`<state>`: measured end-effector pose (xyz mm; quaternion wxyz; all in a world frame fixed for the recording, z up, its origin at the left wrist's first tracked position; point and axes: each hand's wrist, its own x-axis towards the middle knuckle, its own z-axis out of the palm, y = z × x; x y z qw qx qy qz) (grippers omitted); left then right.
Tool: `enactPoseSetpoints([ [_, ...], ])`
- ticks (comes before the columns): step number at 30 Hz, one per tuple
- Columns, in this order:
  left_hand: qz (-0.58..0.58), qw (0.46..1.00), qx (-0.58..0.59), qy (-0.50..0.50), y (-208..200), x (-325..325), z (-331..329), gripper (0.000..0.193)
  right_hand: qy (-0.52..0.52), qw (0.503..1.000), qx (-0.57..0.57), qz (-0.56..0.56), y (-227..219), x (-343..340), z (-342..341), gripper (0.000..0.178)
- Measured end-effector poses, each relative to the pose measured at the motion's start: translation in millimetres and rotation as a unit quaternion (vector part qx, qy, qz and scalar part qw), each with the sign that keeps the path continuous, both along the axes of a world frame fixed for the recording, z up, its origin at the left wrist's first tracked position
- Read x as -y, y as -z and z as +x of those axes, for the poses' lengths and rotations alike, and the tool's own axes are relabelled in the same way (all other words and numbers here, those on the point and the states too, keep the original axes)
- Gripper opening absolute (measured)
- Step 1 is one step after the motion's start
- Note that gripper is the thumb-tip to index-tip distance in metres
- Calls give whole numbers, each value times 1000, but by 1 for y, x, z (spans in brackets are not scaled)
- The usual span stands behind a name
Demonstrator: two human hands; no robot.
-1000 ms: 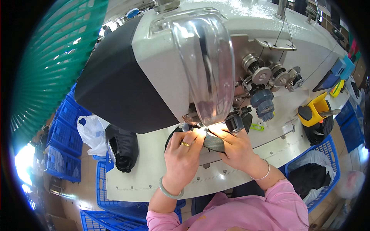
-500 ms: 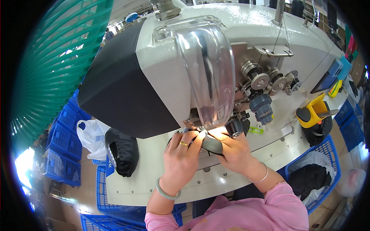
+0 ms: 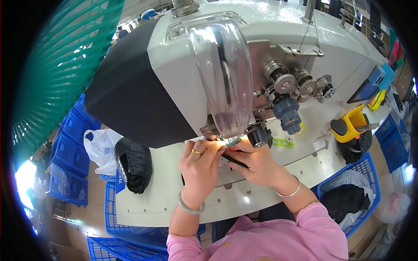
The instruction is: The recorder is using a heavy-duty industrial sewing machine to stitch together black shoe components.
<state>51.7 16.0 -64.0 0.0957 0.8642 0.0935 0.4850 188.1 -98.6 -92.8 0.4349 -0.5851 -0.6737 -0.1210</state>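
Both hands are at the stitching area of a white and black sewing machine [image 3: 178,87], below its clear plastic guard [image 3: 222,82]. Between them they pinch a small dark grey fabric piece [image 3: 234,142] with a black edge. My left hand [image 3: 199,164], with a gold ring, has its fingers closed on the left side of this piece. My right hand [image 3: 257,166] grips the right side, thumb beneath and fingers bent over. The piece is folded or turned edge-up, and part of it is hidden by my fingers. The needle is not visible.
A black shoe [image 3: 134,164] stands on the table's left end beside a white plastic bag [image 3: 103,150]. Green thread snips [image 3: 283,142] lie right of the machine head. A yellow holder [image 3: 350,124] and another dark shoe [image 3: 356,150] are farther right. Blue baskets [image 3: 368,167] flank the table; a green fan cage [image 3: 65,65] is upper left.
The fabric piece lay flatter, with its mesh face showing between my hands; now it is turned up and shows a narrow edge. Both hands have shifted slightly. The view has moved a little.
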Motion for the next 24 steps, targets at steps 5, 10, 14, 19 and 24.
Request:
enactPoseSetpoints([
  [5,81,995,-57,34,-3,2,-9,32,21,999,16,-41,-9,15,-7,32],
  [10,126,988,-79,38,-7,0,-11,33,72,993,92,1,1,18,-8,41],
  [14,122,986,-103,43,-11,-1,-12,33,77,992,100,9,-2,19,-7,38],
  [19,113,986,-115,42,-13,-2,-12,32,90,992,91,17,-1,17,-6,33],
  [24,115,986,-114,48,-17,-4,-10,30,92,990,103,28,2,13,-6,34],
])
